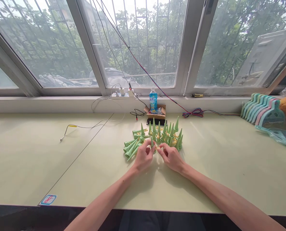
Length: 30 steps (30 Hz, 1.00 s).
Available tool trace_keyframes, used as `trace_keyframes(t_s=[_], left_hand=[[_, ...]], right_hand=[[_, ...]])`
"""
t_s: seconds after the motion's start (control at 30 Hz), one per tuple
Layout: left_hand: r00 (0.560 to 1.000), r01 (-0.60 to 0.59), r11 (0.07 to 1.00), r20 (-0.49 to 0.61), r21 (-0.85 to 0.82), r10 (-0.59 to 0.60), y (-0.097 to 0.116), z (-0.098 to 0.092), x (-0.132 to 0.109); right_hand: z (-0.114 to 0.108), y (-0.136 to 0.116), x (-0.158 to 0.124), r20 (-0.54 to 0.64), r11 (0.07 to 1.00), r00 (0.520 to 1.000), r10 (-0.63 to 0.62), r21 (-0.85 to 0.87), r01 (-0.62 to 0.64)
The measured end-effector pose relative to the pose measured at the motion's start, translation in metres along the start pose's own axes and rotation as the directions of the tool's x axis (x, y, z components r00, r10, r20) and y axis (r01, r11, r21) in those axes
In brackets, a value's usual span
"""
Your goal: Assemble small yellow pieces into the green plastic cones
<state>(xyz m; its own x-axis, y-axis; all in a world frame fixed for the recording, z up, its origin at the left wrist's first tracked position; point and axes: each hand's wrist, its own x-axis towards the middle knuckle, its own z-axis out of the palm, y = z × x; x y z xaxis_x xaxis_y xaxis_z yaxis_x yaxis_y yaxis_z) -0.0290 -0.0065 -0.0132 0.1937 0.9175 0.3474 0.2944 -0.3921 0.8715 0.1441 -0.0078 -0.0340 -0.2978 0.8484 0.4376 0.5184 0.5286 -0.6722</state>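
Note:
My left hand (144,155) is closed on a green cone (151,142), which points upward between thumb and fingers. Just to its right, my right hand (171,156) pinches a small yellowish piece (158,148) against the cone's side. Behind both hands stand several upright green cones (153,125) with small yellow pieces among them. More green cones (131,148) lie on their sides, left of my left hand. The fingertips partly hide the cone's base.
A blue-labelled bottle (153,101) stands by an open cardboard box (160,116), behind a black phone (146,122). Cables (193,112) lie near the window ledge. Pastel plastic pieces (270,110) stand at the right. A thin cable (85,127) crosses the table (90,179).

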Motion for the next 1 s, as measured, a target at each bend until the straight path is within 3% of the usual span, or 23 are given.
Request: trace_keyframes(t_s=[0.6,1.0], left_hand=[[0.999,-0.022,0.999,0.037,0.029,0.020,-0.0068,0.0009,-0.0007],[0.999,-0.016,1.000,0.042,0.010,0.015,-0.0047,0.0011,0.0002]], right_hand=[[0.0027,0.0056,0.0021,0.003,0.997,1.000,-0.015,-0.077,0.015],[0.0029,0.0048,0.0002,0.066,1.000,0.998,-0.023,0.000,0.023]])
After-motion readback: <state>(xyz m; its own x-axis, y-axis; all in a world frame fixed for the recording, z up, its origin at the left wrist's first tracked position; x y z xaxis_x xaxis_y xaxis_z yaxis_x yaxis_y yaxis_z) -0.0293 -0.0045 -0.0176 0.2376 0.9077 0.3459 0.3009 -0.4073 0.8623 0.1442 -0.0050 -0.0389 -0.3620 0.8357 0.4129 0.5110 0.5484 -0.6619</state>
